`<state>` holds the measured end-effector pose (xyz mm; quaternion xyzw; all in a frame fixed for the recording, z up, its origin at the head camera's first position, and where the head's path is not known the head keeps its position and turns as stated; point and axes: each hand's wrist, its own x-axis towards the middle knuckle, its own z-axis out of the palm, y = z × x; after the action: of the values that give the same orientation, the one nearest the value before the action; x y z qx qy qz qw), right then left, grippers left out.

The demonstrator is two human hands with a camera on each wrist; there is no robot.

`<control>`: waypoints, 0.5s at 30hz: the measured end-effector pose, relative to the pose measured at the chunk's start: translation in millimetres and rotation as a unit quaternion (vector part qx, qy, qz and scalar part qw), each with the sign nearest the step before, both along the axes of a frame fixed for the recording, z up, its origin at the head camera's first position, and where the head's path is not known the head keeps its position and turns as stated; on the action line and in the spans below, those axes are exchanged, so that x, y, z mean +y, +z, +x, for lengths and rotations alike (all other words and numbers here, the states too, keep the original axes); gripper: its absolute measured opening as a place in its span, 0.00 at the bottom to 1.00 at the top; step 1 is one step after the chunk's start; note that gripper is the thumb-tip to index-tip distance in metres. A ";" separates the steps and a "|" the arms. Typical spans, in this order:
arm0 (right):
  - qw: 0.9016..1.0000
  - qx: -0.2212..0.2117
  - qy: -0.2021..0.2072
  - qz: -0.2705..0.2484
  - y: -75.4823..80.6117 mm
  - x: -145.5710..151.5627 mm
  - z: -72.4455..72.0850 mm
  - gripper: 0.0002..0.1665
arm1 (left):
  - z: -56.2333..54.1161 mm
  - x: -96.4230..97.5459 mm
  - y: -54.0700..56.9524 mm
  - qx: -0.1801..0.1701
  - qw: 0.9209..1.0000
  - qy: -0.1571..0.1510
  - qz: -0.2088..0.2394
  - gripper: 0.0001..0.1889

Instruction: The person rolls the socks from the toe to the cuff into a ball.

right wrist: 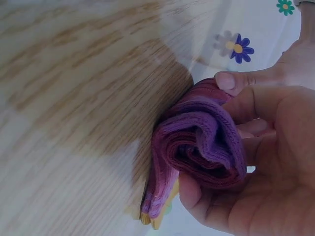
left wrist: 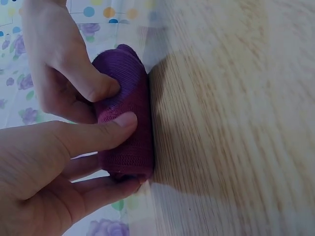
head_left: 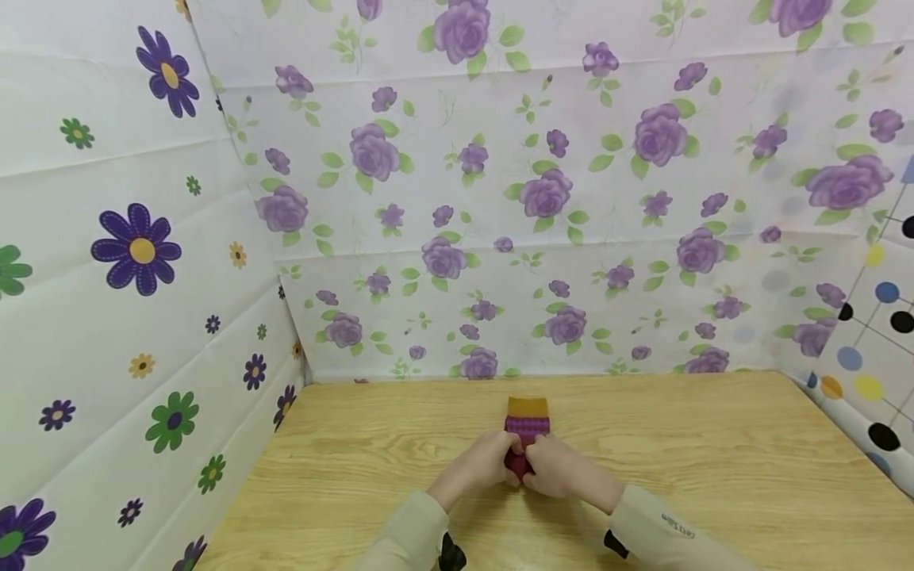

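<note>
A knitted pair of socks (head_left: 528, 426), maroon and purple with a yellow end, lies on the wooden table, its near part rolled up. My left hand (head_left: 494, 458) grips the left end of the roll, thumb on the near side, as the left wrist view shows. On the other end, my right hand (head_left: 555, 468) pinches the roll between thumb and fingers. The spiral of folded layers (right wrist: 197, 147) faces the right wrist camera. Flat, unrolled layers with yellow tips (right wrist: 152, 216) stretch away from the roll. Fingers cover part of the roll's far side.
The light wooden table (head_left: 678, 444) extends to both sides of the hands. A sheet with purple roses (head_left: 443, 258) hangs behind it. Flowered sheeting (head_left: 143, 317) stands at the left, and dotted sheeting (head_left: 871, 341) at the right.
</note>
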<state>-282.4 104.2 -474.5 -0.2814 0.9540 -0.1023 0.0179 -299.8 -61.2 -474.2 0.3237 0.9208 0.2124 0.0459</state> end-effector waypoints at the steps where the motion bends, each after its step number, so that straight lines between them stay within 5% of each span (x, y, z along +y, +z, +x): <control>1: 1.000 -0.004 0.001 -0.001 -0.3 0.0 -0.4 0.11 | -1.0 -0.7 -0.5 -0.007 1.000 -0.001 0.005 0.17; 8: 0.999 -0.027 0.021 -0.009 -1.6 7.3 -6.1 0.11 | -6.0 -1.7 0.9 -0.051 0.998 0.017 0.025 0.13; 11: 0.999 -0.006 0.044 -0.018 -2.8 13.3 -6.2 0.09 | -6.8 -1.2 2.0 -0.056 0.998 0.024 0.023 0.13; 15: 0.997 0.049 0.048 -0.037 -4.5 16.3 -1.0 0.21 | -7.4 -1.2 2.4 -0.045 0.999 0.024 0.013 0.14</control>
<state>-283.4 120.5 -479.0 -0.3320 0.9346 -0.1224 -0.0346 -307.2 -62.4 -471.9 0.2920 0.9226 0.2397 0.0781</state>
